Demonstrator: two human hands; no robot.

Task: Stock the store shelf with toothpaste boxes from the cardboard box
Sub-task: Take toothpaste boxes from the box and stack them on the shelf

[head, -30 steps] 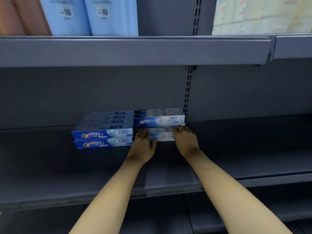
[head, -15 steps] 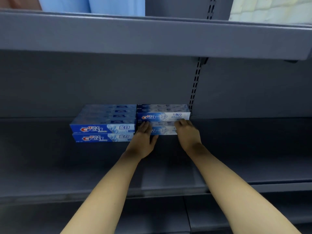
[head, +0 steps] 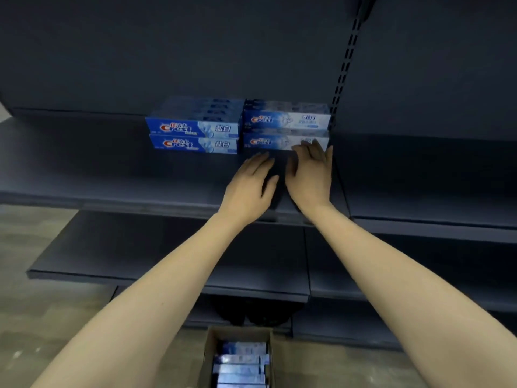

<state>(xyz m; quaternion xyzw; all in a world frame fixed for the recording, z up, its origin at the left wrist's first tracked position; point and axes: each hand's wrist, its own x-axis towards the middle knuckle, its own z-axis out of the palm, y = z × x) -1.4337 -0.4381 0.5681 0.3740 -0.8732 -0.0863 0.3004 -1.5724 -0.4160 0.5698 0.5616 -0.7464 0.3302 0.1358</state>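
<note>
Toothpaste boxes on shelf: two stacks stand side by side at the far part of the middle shelf [head: 112, 175], printed fronts facing near, probably so that a shopper can read them.
Left stack: the dark blue boxes [head: 193, 134], two layers high, with further rows behind them.
Right stack: the pale blue boxes [head: 285, 130], also two high, touching the left stack and close to the slotted upright [head: 342, 71].
Right hand: the right hand [head: 309, 175] lies with fingers straight and spread; its fingertips [head: 310, 145] touch the front of the lower pale box. It holds nothing. I judge that it squares the box with the row.
Left hand: the left hand [head: 251, 186] is flat and relaxed above the shelf, just near of the stacks, and touches no box.
Supply: the cardboard box [head: 208, 357] stands on the floor [head: 42, 303] at the near edge, with several toothpaste boxes inside it [head: 242, 362].
Progress: the shelf has much free space and the carton is far from empty, so the stocking seems at an early stage.
Next move, as a judgement: reach down to the carton for another box.
</note>
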